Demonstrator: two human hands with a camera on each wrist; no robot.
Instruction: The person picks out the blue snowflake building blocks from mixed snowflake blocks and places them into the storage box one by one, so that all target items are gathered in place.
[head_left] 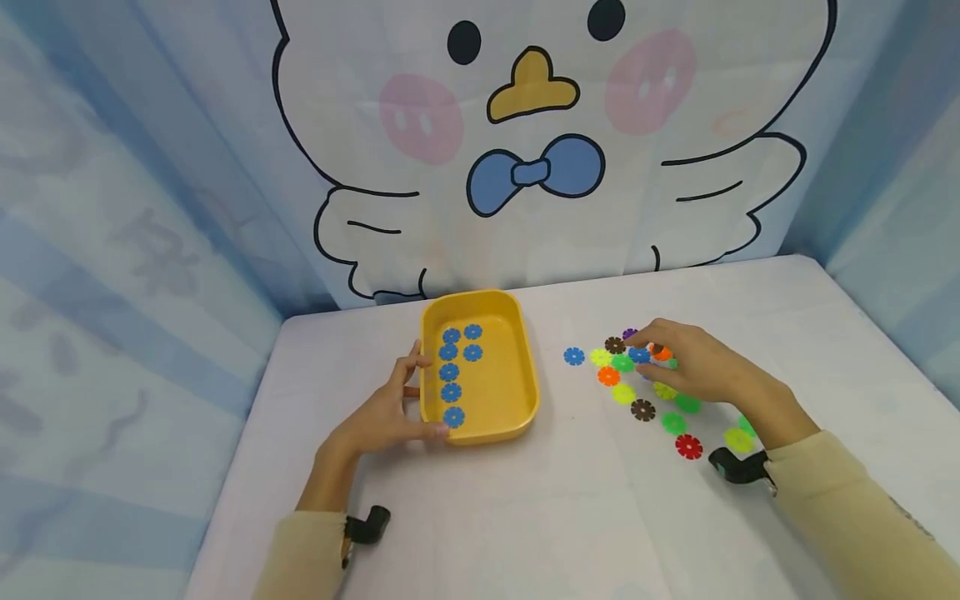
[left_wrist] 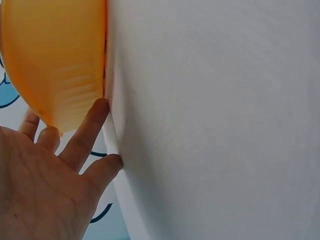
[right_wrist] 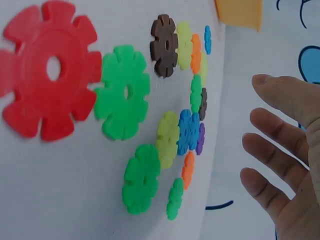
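My left hand grips a yellow tray by its left side, thumb at the near corner and fingers along the rim. From the left wrist, the fingers touch the tray's outer wall, the lowest one at the tabletop. Several blue flower-shaped discs lie in the tray's left half. At the right, my right hand hovers over a spread of coloured discs, fingers apart and slightly bent. The right wrist view shows nothing between thumb and fingers. Beneath it lie blue discs.
Loose discs on the white table include a red one, a brown one, an orange one and several green and yellow ones. One blue disc lies between tray and spread. A printed cloth hangs behind.
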